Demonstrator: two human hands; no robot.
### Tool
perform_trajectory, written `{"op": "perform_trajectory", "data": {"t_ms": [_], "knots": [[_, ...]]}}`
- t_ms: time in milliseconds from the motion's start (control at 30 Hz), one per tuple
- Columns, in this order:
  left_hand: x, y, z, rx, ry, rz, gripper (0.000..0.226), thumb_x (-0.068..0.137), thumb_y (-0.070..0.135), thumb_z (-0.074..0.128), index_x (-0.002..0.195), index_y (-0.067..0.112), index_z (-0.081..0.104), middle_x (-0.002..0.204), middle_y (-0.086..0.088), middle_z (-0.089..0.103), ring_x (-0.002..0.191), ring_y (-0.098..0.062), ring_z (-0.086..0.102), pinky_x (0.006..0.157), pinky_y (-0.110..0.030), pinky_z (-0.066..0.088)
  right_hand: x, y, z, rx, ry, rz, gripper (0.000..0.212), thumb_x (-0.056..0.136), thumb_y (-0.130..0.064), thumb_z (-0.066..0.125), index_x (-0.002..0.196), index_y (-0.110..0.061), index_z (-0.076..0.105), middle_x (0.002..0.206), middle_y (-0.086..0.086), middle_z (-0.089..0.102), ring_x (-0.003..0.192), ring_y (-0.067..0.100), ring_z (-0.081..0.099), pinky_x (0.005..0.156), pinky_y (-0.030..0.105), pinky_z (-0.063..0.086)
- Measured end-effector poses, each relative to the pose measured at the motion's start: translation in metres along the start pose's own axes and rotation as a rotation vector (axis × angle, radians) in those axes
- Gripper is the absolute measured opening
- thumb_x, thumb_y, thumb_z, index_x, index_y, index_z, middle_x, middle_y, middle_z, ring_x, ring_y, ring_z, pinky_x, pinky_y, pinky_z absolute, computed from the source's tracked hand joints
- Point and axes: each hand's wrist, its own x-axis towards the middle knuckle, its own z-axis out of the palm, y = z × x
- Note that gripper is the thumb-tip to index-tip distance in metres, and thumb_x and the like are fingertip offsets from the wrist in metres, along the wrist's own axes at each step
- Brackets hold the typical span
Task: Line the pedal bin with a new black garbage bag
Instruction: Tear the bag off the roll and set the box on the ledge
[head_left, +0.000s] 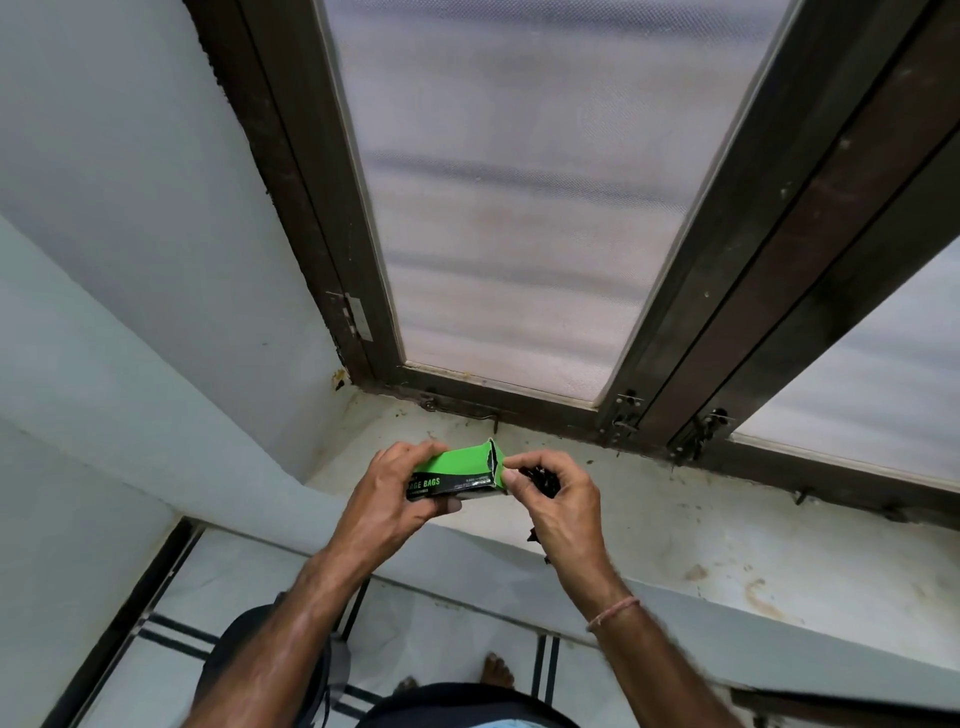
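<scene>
- Black garbage bag (543, 480) is sitting bunched inside the curled fingers of the right hand (561, 506), just beside the open end of the green box (457, 470) and above the window sill (727, 525).
- At the box's other end, the left hand (389, 499) is clamping round it, while the right thumb and forefinger are pinching the torn flap with the bag tucked against the palm.
- That right hand is doing two jobs at once, so the bag is at risk of slipping out and dropping onto the sill or the floor.
- Thin film could be snagging on the ragged cardboard edge and tearing.
- If the bag is joined to more inside, tugging could be dragging extras out; I cannot tell.
- Under the left forearm, a dark rounded thing (260, 654) is standing on the floor, possibly the pedal bin.
</scene>
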Motion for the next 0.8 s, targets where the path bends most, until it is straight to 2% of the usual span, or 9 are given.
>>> {"op": "perform_trajectory", "data": {"t_ms": [100, 200, 267, 333, 400, 500, 600, 700, 800], "knots": [[-0.001, 0.0, 0.0, 0.01, 0.002, -0.009, 0.059, 0.081, 0.041, 0.086, 0.134, 0.035, 0.063, 0.114, 0.007, 0.06, 0.111, -0.016, 0.053, 0.088, -0.037, 0.051, 0.0, -0.001, -0.002, 0.017, -0.063, 0.026, 0.014, 0.089, -0.015, 0.083, 0.1, -0.024, 0.083, 0.086, -0.009, 0.076, 0.083, 0.009, 0.067, 0.072, 0.031, 0.058], [-0.002, -0.002, -0.002, 0.011, 0.022, -0.013, 0.058, 0.081, 0.044, 0.085, 0.134, 0.034, 0.064, 0.113, 0.008, 0.061, 0.11, -0.015, 0.053, 0.086, -0.033, 0.048, 0.002, 0.002, -0.007, -0.101, 0.012, 0.016, 0.039, 0.087, -0.025, 0.086, 0.125, -0.03, 0.076, 0.116, -0.009, 0.068, 0.107, 0.009, 0.064, 0.093, 0.031, 0.056], [-0.002, -0.002, -0.003, 0.02, 0.03, -0.014, 0.058, 0.081, 0.044, 0.085, 0.134, 0.034, 0.063, 0.113, 0.008, 0.061, 0.111, -0.015, 0.053, 0.085, -0.032, 0.046, 0.004, 0.003, -0.012, -0.13, 0.023, 0.1, 0.058, 0.088, -0.034, 0.085, 0.142, -0.032, 0.064, 0.132, -0.006, 0.063, 0.122, 0.011, 0.058, 0.104, 0.035, 0.051], [-0.003, -0.001, -0.003, 0.039, 0.024, -0.005, 0.058, 0.082, 0.043, 0.085, 0.135, 0.034, 0.063, 0.115, 0.007, 0.061, 0.112, -0.015, 0.052, 0.085, -0.031, 0.046, 0.005, 0.002, -0.014, -0.01, -0.035, 0.181, 0.054, 0.09, -0.034, 0.083, 0.141, -0.031, 0.066, 0.136, -0.005, 0.065, 0.12, 0.011, 0.061, 0.1, 0.03, 0.053], [-0.004, 0.0, -0.003, 0.05, 0.02, -0.003, 0.058, 0.082, 0.042, 0.085, 0.135, 0.034, 0.063, 0.115, 0.006, 0.061, 0.112, -0.015, 0.051, 0.083, -0.03, 0.045, 0.004, 0.0, -0.014, 0.106, -0.093, 0.197, 0.036, 0.094, -0.035, 0.079, 0.13, -0.033, 0.074, 0.122, -0.007, 0.073, 0.096, 0.005, 0.062, 0.076, 0.016, 0.051], [-0.002, 0.0, -0.005, 0.057, 0.023, -0.004, 0.058, 0.082, 0.04, 0.086, 0.135, 0.035, 0.063, 0.116, 0.006, 0.061, 0.112, -0.015, 0.05, 0.083, -0.031, 0.045, 0.001, -0.001, -0.017, 0.198, -0.165, 0.16, 0.029, 0.098, -0.042, 0.068, 0.124, -0.034, 0.077, 0.093, -0.006, 0.074, 0.067, 0.006, 0.046, 0.055, 0.013, 0.041], [-0.001, 0.0, -0.006, 0.075, 0.011, 0.004, 0.059, 0.082, 0.04, 0.086, 0.136, 0.034, 0.063, 0.119, 0.006, 0.061, 0.113, -0.015, 0.05, 0.086, -0.032, 0.047, 0.002, -0.006, -0.019, 0.18, -0.238, 0.106, 0.034, 0.096, -0.043, 0.068, 0.128, -0.033, 0.076, 0.096, 0.006, 0.075, 0.063, 0.003, 0.046, 0.057, 0.013, 0.041], [0.001, 0.0, -0.005, 0.08, -0.002, 0.014, 0.061, 0.081, 0.041, 0.086, 0.137, 0.033, 0.063, 0.121, 0.006, 0.061, 0.113, -0.012, 0.049, 0.085, -0.031, 0.047, 0.004, -0.01, -0.017, 0.125, -0.279, 0.045, 0.027, 0.096, -0.029, 0.077, 0.123, -0.034, 0.078, 0.091, -0.009, 0.075, 0.08, -0.004, 0.064, 0.075, 0.013, 0.052], [0.002, 0.001, -0.006, 0.088, 0.002, 0.032, 0.058, 0.08, 0.043, 0.086, 0.133, 0.037, 0.062, 0.118, 0.01, 0.06, 0.11, -0.011, 0.05, 0.084, -0.033, 0.05, 0.01, -0.01, -0.017, 0.09, -0.285, 0.024, 0.025, 0.094, -0.025, 0.08, 0.117, -0.032, 0.079, 0.088, -0.007, 0.072, 0.084, 0.001, 0.069, 0.08, 0.018, 0.057]]}}
